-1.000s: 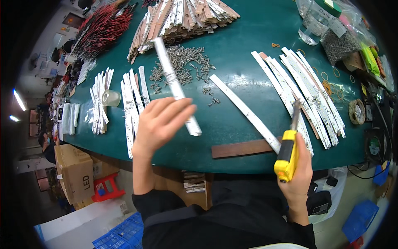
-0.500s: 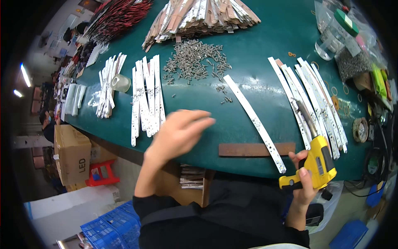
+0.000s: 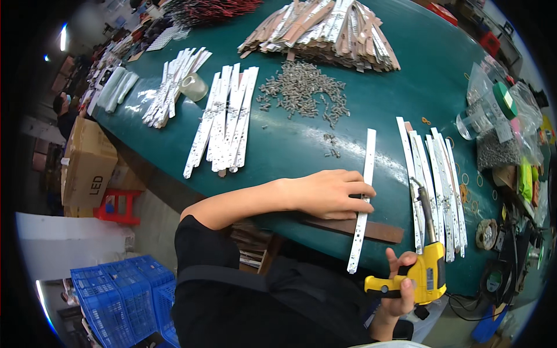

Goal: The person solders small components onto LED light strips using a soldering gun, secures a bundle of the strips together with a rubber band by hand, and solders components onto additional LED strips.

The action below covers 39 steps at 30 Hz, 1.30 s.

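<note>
My left hand (image 3: 331, 193) lies palm down on a long white strip (image 3: 364, 191) that crosses a dark brown bar (image 3: 377, 230) near the front edge of the green table (image 3: 290, 139). Its fingers press on the strip's middle. My right hand (image 3: 400, 290) grips a yellow rivet gun (image 3: 426, 267) just off the table edge, with the gun's metal nose pointing up over a row of white strips (image 3: 438, 185) at the right. A pile of small grey rivets (image 3: 304, 93) sits further back in the middle.
More white strips (image 3: 223, 122) lie in bundles at the left, beside a roll of clear tape (image 3: 193, 87). A heap of brown and white strips (image 3: 328, 26) fills the back. Bags and a jar (image 3: 493, 116) crowd the right. A cardboard box (image 3: 87, 168) and blue crates (image 3: 125, 290) stand on the floor.
My left hand put one strip down among those at the left, swung right and now presses on the strip over the brown bar. My right hand with the rivet gun dropped toward the table's edge.
</note>
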Motion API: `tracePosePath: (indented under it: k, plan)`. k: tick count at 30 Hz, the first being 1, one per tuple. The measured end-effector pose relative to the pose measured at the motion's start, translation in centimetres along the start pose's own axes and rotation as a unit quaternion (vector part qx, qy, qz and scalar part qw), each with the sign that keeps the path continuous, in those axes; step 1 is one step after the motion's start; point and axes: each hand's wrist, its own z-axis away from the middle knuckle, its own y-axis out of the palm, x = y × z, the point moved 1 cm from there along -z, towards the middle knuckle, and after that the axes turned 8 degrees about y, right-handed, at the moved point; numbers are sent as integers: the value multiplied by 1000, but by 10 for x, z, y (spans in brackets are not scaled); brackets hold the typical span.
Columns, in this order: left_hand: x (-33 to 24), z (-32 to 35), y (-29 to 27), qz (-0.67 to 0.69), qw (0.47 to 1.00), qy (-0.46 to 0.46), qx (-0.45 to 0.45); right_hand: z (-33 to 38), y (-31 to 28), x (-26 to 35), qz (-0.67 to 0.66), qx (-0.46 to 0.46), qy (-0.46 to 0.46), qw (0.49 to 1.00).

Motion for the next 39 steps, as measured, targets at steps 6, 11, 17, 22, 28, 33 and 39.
tracePosePath:
  k: [6,11,17,22,28,33,39]
  plan:
    - [14,56,-50,-155,936,-303,-85,-21,0,1,-39,28,-11,999]
    - [34,115,-71,-355,810,-466,-35,-21,3,-6,-52,26,12,998]
    - [46,115,-66,-258,824,-503,-47,-26,10,-3,-76,45,36,995]
    - [25,62,-62,-72,904,-405,-113,-35,18,-11,-228,60,68,970]
    - [13,-7,-17,196,944,-250,-88,-44,21,-47,-289,-17,67,955]
    - [16,-11,7,133,957,-212,-148,-44,13,-54,-298,-6,67,952]
    - [18,-5,20,74,970,-164,-166,-44,12,-56,-304,6,57,951]
